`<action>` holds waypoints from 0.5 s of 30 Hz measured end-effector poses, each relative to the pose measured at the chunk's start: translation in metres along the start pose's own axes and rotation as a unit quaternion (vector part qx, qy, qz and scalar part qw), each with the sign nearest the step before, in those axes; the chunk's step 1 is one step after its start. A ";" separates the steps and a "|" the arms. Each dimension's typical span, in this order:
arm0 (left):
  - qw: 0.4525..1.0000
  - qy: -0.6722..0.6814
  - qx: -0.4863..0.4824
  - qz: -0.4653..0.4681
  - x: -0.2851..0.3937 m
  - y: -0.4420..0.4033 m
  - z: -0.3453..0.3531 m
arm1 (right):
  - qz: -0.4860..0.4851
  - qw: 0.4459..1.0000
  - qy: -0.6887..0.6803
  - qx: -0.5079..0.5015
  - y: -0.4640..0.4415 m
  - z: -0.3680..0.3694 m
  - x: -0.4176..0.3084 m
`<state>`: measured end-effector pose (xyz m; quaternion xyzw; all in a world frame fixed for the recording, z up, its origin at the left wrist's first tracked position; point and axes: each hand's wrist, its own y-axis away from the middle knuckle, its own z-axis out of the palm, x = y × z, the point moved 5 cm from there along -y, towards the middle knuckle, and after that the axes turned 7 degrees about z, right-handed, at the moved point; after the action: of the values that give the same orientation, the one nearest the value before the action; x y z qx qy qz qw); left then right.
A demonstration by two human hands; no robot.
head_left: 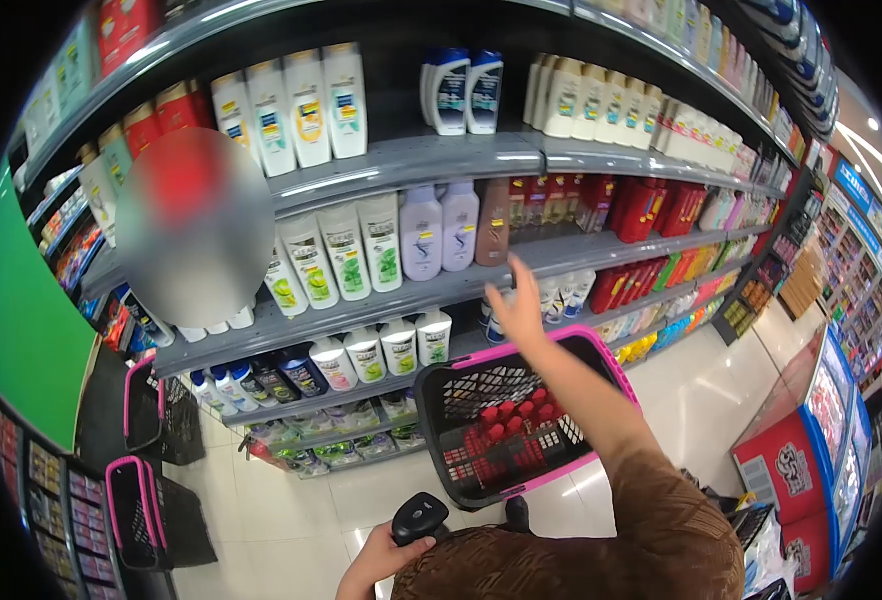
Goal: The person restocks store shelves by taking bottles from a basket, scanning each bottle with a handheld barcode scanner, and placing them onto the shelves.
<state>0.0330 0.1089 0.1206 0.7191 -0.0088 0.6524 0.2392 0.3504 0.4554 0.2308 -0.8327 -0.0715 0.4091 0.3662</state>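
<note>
My left hand [389, 555], low in the view, is closed around a black handheld barcode scanner [421, 517]. My right hand [521, 308] reaches out to the shelf with its fingers apart and nothing in them. Its fingertips are just below a brown bottle [493, 225]; whether they touch it I cannot tell. Left of that bottle stand two lilac bottles [441, 232]. Beneath my right forearm is a black shopping basket [441, 410] with a pink rim, and several red-capped bottles [506, 425] lie inside it.
White bottles with green labels [346, 255] fill the shelf to the left; red bottles [641, 210] stand to the right. A blurred patch [196, 230] hides part of the left shelves. More pink-rimmed baskets [146, 510] stand on the floor. A red and blue freezer [796, 465] is at right.
</note>
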 end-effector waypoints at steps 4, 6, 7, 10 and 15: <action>0.998 0.029 0.034 0.045 0.011 -0.016 0.006 | 0.074 0.941 -0.159 -0.290 0.181 -0.014 -0.050; 0.996 0.026 0.050 0.067 0.020 -0.029 0.018 | 0.342 0.774 -0.343 -0.407 0.261 -0.025 -0.086; 0.988 0.022 0.025 0.150 0.024 -0.040 0.029 | 0.385 0.716 -0.425 -0.397 0.285 -0.027 -0.103; 0.970 0.060 -0.110 0.206 0.014 -0.066 0.059 | 0.474 0.663 -0.468 -0.341 0.308 -0.032 -0.098; 0.971 0.074 -0.157 0.167 -0.031 -0.097 0.045 | 0.538 0.707 -0.405 -0.216 0.287 -0.067 -0.076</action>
<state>0.1019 0.1695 0.0580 0.6103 -0.2132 0.7253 0.2368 0.2976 0.1796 0.1132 -0.5405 0.1604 0.8083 -0.1694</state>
